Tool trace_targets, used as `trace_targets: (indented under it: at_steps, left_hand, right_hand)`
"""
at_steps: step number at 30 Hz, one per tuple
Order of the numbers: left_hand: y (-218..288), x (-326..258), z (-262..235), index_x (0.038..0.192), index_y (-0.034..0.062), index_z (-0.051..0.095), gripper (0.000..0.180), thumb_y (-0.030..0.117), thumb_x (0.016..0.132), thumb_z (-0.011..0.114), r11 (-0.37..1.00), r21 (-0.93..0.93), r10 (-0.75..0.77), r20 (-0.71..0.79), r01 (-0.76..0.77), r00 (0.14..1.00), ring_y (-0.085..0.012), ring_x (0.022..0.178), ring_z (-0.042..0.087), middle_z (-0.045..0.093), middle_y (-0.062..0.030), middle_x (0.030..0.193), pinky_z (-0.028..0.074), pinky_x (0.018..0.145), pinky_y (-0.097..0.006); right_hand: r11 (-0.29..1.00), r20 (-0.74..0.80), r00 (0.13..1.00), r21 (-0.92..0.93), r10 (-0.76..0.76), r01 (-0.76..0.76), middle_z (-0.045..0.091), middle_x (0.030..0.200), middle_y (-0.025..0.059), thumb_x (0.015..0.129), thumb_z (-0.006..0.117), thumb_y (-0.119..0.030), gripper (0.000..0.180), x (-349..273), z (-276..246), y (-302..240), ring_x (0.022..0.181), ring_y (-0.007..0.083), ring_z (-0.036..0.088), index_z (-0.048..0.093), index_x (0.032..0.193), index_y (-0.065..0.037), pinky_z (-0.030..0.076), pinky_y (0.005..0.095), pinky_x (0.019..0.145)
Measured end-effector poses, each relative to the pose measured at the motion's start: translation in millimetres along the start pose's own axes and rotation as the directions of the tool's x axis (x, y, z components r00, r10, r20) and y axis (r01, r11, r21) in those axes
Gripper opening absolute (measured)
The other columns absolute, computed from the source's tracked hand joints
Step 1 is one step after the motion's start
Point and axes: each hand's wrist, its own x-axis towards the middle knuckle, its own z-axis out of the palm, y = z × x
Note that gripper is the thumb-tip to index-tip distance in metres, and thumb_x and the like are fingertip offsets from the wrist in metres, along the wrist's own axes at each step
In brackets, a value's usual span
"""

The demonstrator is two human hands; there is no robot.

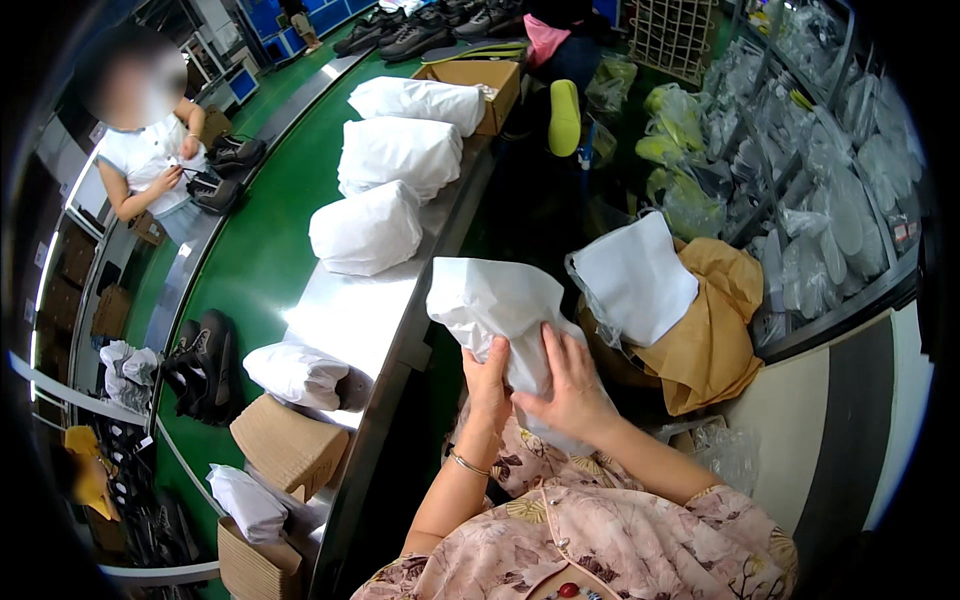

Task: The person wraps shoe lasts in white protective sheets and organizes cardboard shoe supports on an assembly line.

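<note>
In front of my body I hold a bundle of crumpled white paper (500,295). What is inside it, if anything, is hidden. My left hand (487,388) presses on its near left side, thumb pointing up along the paper. My right hand (572,392) grips the right side with bent fingers over the top. To the left, on the metal edge of the green conveyor belt, several similar white bundles lie in a line, the closest to me being a puffy white bundle (367,230). A smaller white-wrapped piece (295,375) rests nearer, with something dark at its end.
A stack of white sheets (640,280) lies on brown paper (710,330) at my right, beside a rack of clear-bagged insoles (830,200). Brown cartons (285,440) and dark shoes (207,365) sit on the belt (260,270). A person (150,165) handles a shoe across it.
</note>
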Motion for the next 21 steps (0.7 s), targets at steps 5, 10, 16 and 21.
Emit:
trace_targets:
  at_steps: [5,10,16,21]
  left_hand:
    - [9,5,-4,0.130,0.0058,0.033,0.062,0.023,0.081,0.068,0.995,0.026,0.097,0.038,-0.098,0.995,-0.0214,0.110,0.051,0.049,-0.0092,0.121,0.043,0.093,-0.035]
    - [17,3,2,0.128,0.0040,0.035,0.062,0.029,0.082,0.067,0.996,0.013,0.088,0.053,-0.089,0.995,-0.0199,0.106,0.052,0.051,-0.0086,0.118,0.044,0.091,-0.034]
    - [35,-2,-14,0.128,0.0028,0.038,0.076,0.049,0.076,0.067,0.995,-0.079,-0.043,0.238,0.063,0.970,-0.0214,0.110,0.052,0.051,-0.0104,0.120,0.044,0.092,-0.036]
    - [57,-19,-15,0.132,0.0017,0.036,0.103,0.069,0.061,0.066,0.984,-0.022,-0.157,0.385,0.179,0.909,-0.0239,0.116,0.049,0.049,-0.0118,0.127,0.043,0.095,-0.038]
  right_hand:
    - [0.982,-0.250,0.950,-0.051,-0.187,0.180,0.038,0.127,0.0258,0.084,0.057,-0.036,0.063,48,-33,-6,0.116,0.0418,0.040,0.038,0.131,0.001,0.032,0.0490,0.097]
    - [0.939,-0.094,0.981,0.286,-0.168,0.188,0.044,0.123,0.0242,0.094,0.043,-0.034,0.052,73,3,-6,0.107,0.0379,0.049,0.034,0.134,-0.001,0.040,0.0409,0.091]
    - [0.521,0.170,0.982,0.833,0.076,-0.185,0.055,0.086,0.0024,0.095,0.045,-0.034,0.033,70,-1,12,0.082,0.0112,0.051,0.055,0.102,-0.002,0.043,0.0241,0.074]
    - [0.057,0.444,0.896,0.895,0.006,-0.443,0.055,0.091,-0.0023,0.097,0.044,-0.031,0.029,54,-29,-19,0.085,0.0047,0.048,0.055,0.101,-0.004,0.040,0.0192,0.077]
